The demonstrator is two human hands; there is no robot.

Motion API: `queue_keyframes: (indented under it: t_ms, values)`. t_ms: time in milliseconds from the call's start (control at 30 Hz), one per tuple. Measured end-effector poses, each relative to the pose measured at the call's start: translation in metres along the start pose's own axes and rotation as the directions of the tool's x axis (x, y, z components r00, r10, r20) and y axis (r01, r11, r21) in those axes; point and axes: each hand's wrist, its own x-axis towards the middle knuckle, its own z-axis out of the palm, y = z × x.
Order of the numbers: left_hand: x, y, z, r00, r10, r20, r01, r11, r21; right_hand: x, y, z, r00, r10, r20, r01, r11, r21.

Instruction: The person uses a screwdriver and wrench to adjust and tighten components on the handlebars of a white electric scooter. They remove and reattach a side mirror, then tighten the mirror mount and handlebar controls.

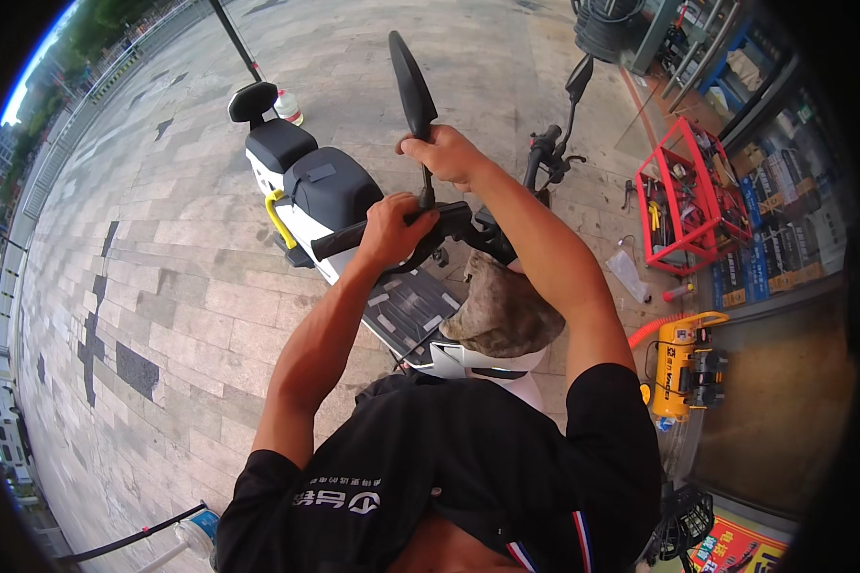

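White scooter (301, 215), black seat (333, 186), red rack (683, 205).

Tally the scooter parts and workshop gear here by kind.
Mirrors: 2, one by the right hand, one beyond
Seat cushions: 2
Handlebar grip: 1 by the left hand
Red tool rack: 1
Yellow compressor: 1
Total: 7

Single head-worn fisheye view, looking steeply down and forward, close over scooter (354, 205) and pavement (162, 286)

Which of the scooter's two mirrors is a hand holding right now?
The near mirror, on the stem the right hand grips. The far mirror, by the other handlebar end, is untouched.
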Motion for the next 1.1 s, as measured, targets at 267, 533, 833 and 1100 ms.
queue_keyframes:
  t_ms: [267,533,833,1100]
  values:
    - [-0.007,-0.003,0.010,0.983,0.086,-0.164,-0.087,0.996,0.000,-0.090,0.024,0.015,0.951,-0.013,-0.310,0.233,0.688,0.688]
    - [-0.015,-0.006,0.003,0.977,0.195,-0.085,-0.182,0.973,0.141,-0.115,0.029,-0.001,0.725,-0.687,0.056,0.677,0.695,-0.242]
    - [-0.010,-0.015,0.011,0.981,0.161,-0.112,-0.189,0.927,-0.324,-0.048,-0.063,-0.002,0.790,-0.197,0.581,0.504,0.748,-0.431]
    - [0.001,0.016,0.002,0.996,0.002,-0.094,0.000,1.000,0.030,0.015,-0.020,0.028,0.972,0.103,0.211,-0.111,0.993,0.025]
